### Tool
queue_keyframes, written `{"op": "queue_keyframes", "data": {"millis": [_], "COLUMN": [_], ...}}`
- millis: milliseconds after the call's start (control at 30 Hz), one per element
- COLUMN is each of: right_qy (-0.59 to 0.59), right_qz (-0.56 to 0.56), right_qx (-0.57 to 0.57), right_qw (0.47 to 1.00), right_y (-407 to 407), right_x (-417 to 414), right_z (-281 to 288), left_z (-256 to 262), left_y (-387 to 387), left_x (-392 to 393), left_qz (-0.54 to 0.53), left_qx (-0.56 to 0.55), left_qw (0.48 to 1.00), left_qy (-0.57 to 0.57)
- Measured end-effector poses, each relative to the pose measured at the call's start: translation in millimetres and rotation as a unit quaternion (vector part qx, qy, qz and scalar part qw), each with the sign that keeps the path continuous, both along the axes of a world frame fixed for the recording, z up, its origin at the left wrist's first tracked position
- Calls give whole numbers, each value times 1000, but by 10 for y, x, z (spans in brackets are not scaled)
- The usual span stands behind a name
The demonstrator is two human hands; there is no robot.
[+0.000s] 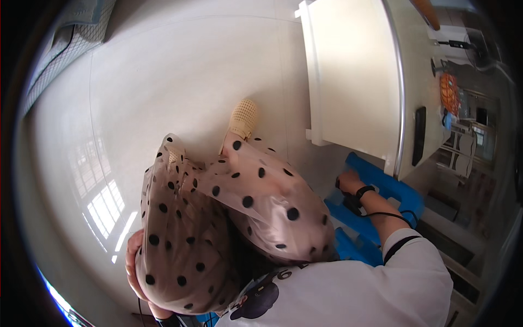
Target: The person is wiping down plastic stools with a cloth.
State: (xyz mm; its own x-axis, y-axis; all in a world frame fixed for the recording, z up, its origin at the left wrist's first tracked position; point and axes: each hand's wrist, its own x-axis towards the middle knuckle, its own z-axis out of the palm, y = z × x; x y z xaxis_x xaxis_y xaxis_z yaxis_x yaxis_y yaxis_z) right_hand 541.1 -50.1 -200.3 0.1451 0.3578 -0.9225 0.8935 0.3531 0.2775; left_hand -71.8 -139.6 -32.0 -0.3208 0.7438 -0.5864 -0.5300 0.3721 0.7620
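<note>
My left hand [134, 261] rests against the outer side of my left thigh, over thin trousers [261, 204] with black dots; its fingers show at the edge of the cloth. On the right, my right hand [348, 182] is lowered beside a blue plastic stool [367, 163]. A black band and a cable are at that wrist, with a dark device [352, 204] just below it. The fingers of the right hand are partly hidden, and whether they hold something cannot be made out. A yellow perforated shoe [244, 116] is on my right foot.
A cream cabinet or table [355, 77] with a metal edge stands at the upper right. On its top lie a black flat object [419, 136] and an orange item [449, 94]. The pale tiled floor [184, 73] reflects a window. A mesh-sided item [88, 36] is at the upper left.
</note>
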Motion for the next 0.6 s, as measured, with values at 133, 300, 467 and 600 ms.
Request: {"op": "queue_keyframes", "data": {"millis": [133,300,467,600], "right_qy": [172,469,617,566], "right_qz": [-207,-262,-596,-762], "right_qx": [67,300,154,58], "right_qw": [961,788,490,310], "right_y": [105,273,708,824], "right_x": [-513,-909,-1598,-1632], "right_z": [110,-409,347,651], "left_z": [-53,19,103,44], "left_y": [-79,-28,-264,-439], "left_x": [-11,183,288,315], "left_qz": [9,-63,-39,-46], "left_qx": [14,83,34,17], "left_qw": [1000,985,961,947], "left_qy": [-5,141,270,317]}}
